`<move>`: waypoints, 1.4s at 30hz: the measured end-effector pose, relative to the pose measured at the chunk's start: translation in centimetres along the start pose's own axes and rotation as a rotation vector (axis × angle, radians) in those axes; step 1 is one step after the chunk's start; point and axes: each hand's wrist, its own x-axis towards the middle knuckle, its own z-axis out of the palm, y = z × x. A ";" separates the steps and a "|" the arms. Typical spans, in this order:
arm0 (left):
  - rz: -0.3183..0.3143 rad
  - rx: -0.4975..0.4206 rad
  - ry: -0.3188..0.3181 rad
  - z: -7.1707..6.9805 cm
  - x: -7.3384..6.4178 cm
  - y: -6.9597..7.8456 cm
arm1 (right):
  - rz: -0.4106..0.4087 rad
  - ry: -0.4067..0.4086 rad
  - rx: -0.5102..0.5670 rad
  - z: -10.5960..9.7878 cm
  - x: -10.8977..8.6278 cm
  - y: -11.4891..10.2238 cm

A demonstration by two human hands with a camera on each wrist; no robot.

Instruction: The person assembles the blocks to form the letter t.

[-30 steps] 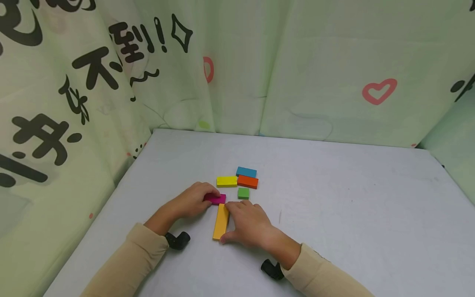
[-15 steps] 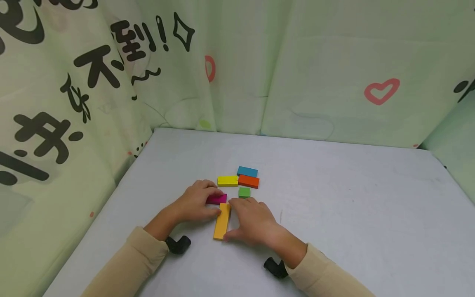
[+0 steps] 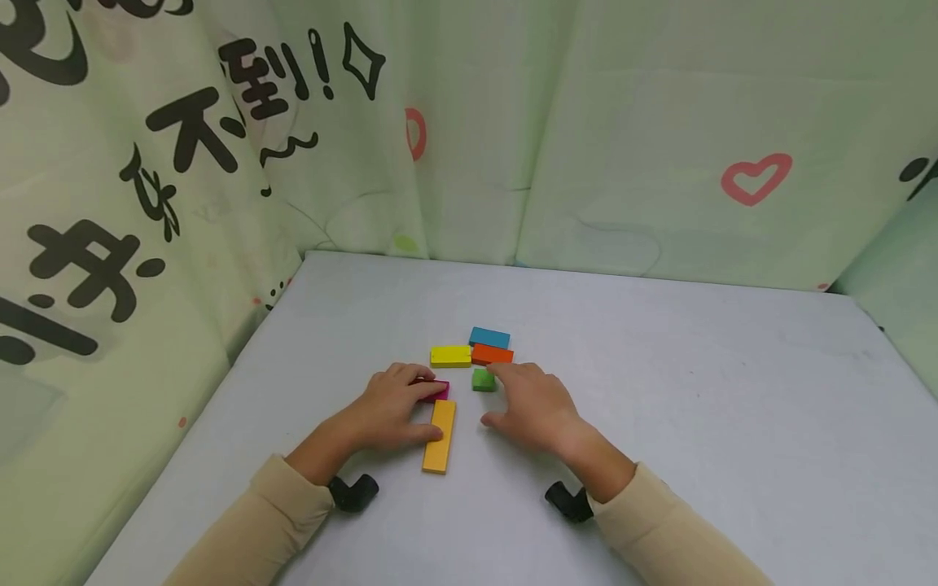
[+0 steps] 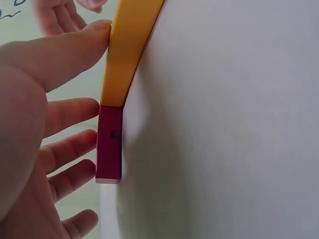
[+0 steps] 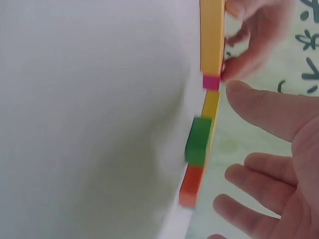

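Note:
My left hand (image 3: 384,411) lies over two flat blocks with its fingers fairly straight. Its fingertips rest on the magenta block (image 3: 442,393), and its thumb touches the top of the long orange block (image 3: 438,452). In the left wrist view the orange block (image 4: 127,55) meets the end of the magenta block (image 4: 109,144). My right hand (image 3: 535,407) is beside the small green block (image 3: 483,381), index finger near its right edge. Spread fingers hold nothing in the right wrist view, apart from the green block (image 5: 198,142).
Beyond the hands lie a yellow block (image 3: 450,357), a red-orange block (image 3: 493,354) and a blue block (image 3: 489,338), close together. The white table (image 3: 696,423) reaches a printed curtain (image 3: 623,163) at the back and left. Black wrist cameras (image 3: 570,502) jut from the sleeves.
The right hand has left the orange block and moved away and to the right, to the green block. The left thumb has shifted onto the orange block, which stays in place.

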 end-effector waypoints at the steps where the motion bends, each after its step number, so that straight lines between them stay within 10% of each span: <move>1: 0.002 0.001 0.001 0.0 0.0 0.0 | 0.009 0.007 0.000 -0.1 0.1 0.2; 42: -0.035 0.010 0.015 0.4 -0.2 0.2 | 0.108 0.042 0.011 -0.9 3.8 4.0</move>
